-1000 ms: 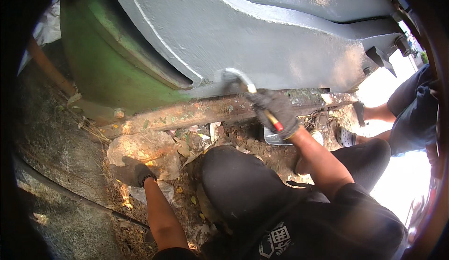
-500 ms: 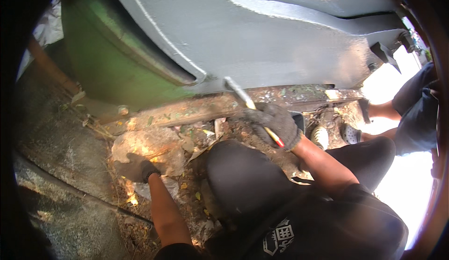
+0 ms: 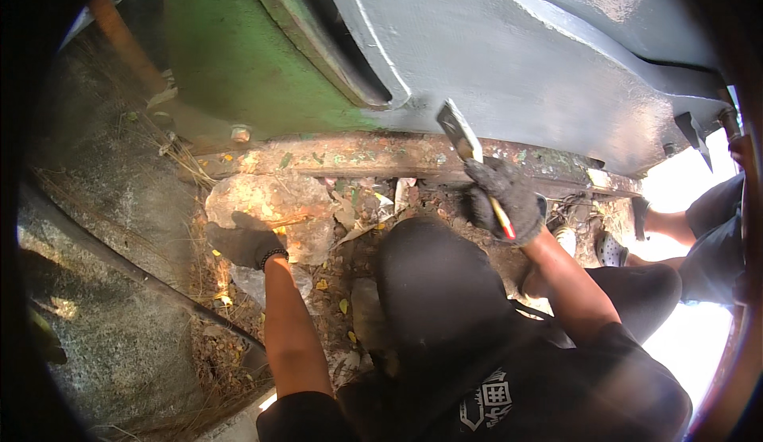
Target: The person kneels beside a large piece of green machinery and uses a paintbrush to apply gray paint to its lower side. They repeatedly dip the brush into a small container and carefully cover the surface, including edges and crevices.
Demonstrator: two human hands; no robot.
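In a dark grey work glove, my right hand [image 3: 513, 203] is closed round the handle of a paintbrush [image 3: 461, 130] with a red-tipped end. The flat brush head points up and left, close to the lower edge of a large grey-painted metal panel [image 3: 509, 68]; whether the bristles touch it I cannot tell. My left hand [image 3: 245, 242], also gloved, lies on a pale brown rock [image 3: 302, 203] with the thumb apart from the fingers. Left of the grey panel is a green metal panel [image 3: 246, 60], with a dark slot between the two.
A worn beam [image 3: 342, 156] with flaking paint runs beneath the panels. A dark hose or rod [image 3: 135, 271] slants across the rough grey surface at left. Another person's legs [image 3: 707, 219] and a clog [image 3: 610, 250] are at right. Leaves and debris litter the ground.
The view has shifted, so the panels appear farther right and higher. The paintbrush has turned, showing the flat of its head. My left hand stays on the rock.
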